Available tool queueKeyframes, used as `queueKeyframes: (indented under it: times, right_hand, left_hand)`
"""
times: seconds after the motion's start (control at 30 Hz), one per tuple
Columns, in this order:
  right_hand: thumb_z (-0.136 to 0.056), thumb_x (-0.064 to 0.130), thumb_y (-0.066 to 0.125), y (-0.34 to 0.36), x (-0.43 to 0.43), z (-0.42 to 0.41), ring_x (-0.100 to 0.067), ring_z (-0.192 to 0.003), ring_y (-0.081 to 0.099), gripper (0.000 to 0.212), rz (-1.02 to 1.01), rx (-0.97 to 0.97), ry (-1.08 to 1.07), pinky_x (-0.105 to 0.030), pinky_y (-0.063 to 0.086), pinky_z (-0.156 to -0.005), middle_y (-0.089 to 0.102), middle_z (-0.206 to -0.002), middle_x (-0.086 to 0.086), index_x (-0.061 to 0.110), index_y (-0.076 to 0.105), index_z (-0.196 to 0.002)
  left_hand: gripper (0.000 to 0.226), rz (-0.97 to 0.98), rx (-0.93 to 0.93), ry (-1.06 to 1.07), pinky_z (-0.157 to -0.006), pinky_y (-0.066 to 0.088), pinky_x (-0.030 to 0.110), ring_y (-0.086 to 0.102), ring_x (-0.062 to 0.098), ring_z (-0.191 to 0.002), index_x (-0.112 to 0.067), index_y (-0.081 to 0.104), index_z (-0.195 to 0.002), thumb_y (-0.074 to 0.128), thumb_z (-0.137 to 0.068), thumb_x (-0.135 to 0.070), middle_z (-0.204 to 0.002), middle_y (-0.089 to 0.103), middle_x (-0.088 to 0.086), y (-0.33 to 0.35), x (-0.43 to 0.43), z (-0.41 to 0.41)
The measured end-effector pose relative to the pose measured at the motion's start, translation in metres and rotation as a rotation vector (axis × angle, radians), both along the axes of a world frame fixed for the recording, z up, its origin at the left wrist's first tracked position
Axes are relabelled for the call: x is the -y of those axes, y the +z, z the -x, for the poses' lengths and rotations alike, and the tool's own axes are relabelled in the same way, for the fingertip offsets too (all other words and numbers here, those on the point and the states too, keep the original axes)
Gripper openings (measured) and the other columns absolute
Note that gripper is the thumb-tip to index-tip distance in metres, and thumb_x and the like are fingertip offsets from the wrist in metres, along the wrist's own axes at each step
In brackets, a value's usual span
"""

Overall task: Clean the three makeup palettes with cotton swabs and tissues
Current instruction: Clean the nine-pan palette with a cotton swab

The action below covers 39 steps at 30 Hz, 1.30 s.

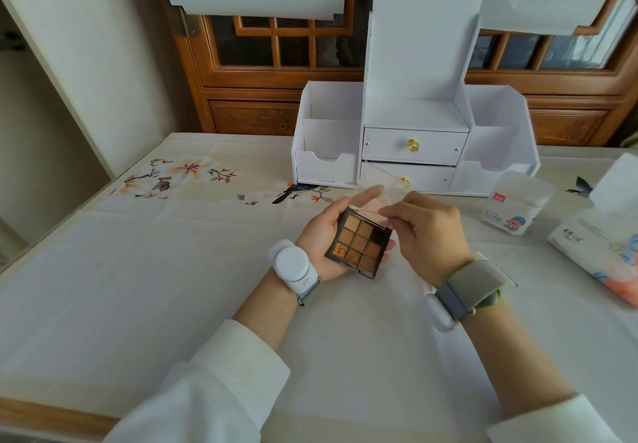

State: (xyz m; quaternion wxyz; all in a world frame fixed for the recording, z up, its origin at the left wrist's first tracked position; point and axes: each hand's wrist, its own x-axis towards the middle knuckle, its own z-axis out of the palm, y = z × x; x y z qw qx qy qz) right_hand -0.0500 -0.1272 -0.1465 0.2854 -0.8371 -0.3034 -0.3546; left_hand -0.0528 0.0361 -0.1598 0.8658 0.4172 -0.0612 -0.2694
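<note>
A small dark makeup palette with brown and orange eyeshadow pans lies open in my left hand, its clear lid tipped back over my fingertips. My right hand is just right of the palette, thumb and forefinger pinched on a thin cotton swab that lies across the palette's far edge. A clear box of cotton swabs stands at the right. A soft pack of tissues lies at the far right, a tissue sticking up from it. No other palettes are visible.
A white desktop organizer with two drawers and side bins stands at the back of the table; its lower drawer is slightly open. The tablecloth is white with printed flowers. A wooden lattice cabinet is behind.
</note>
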Motion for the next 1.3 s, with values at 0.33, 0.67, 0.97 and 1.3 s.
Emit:
queueKeyframes:
  times: [0.33, 0.67, 0.97, 1.3]
  right_hand:
    - [-0.079, 0.001, 0.055, 0.005, 0.006, 0.0, -0.028, -0.055, 0.057, 0.011, -0.156, -0.02, -0.155, -0.038, 0.051, -0.052, 0.064, -0.073, -0.01, 0.001, 0.065, -0.084]
    - [-0.075, 0.001, 0.056, 0.003, 0.0, 0.002, -0.022, -0.058, 0.059, 0.015, -0.006, -0.08, 0.012, -0.029, 0.048, -0.054, 0.064, -0.069, -0.006, 0.006, 0.07, -0.077]
    - [-0.077, -0.002, 0.057, 0.008, 0.013, -0.001, -0.024, -0.054, 0.055, 0.011, -0.179, 0.007, -0.164, -0.032, 0.048, -0.051, 0.063, -0.071, -0.01, 0.001, 0.068, -0.08]
    - [-0.073, -0.005, 0.066, 0.001, 0.003, 0.003, -0.019, -0.06, 0.056, 0.011, 0.018, -0.14, -0.037, -0.022, 0.043, -0.058, 0.065, -0.07, -0.005, 0.005, 0.067, -0.075]
  left_hand:
    - [0.045, -0.019, -0.036, -0.026, -0.077, 0.052, 0.037, 0.065, 0.033, -0.086, -0.032, 0.054, -0.126, 0.022, -0.098, -0.047, -0.116, 0.061, 0.019, -0.003, 0.001, -0.001]
    - [0.045, -0.005, 0.013, -0.008, -0.076, 0.049, 0.039, 0.062, 0.031, -0.086, -0.034, 0.051, -0.131, 0.021, -0.098, -0.045, -0.105, 0.064, 0.013, -0.002, -0.001, -0.002]
    - [0.047, -0.034, 0.015, -0.087, -0.076, 0.051, 0.037, 0.063, 0.032, -0.088, -0.035, 0.052, -0.129, 0.032, -0.089, -0.047, -0.113, 0.061, 0.018, -0.003, 0.001, 0.001]
    - [0.044, -0.006, 0.015, -0.005, -0.076, 0.049, 0.041, 0.062, 0.032, -0.083, -0.034, 0.056, -0.126, 0.025, -0.096, -0.044, -0.108, 0.062, 0.017, -0.002, -0.002, -0.002]
